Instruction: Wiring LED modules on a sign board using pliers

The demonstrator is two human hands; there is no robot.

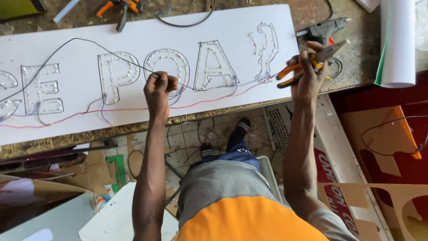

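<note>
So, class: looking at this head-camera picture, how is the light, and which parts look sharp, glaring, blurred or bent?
Head view: soft, even daylight, with only faint shadows. The white sign board is bright but its letter outlines stay readable. The left hand on the black wire and the right hand with orange-handled pliers are sharp. The board's edges bow, showing wide-lens distortion.

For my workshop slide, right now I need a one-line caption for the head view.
Left hand pinches a thin black wire over a white letter-outlined signboard; right hand holds orange-handled pliers.
</note>
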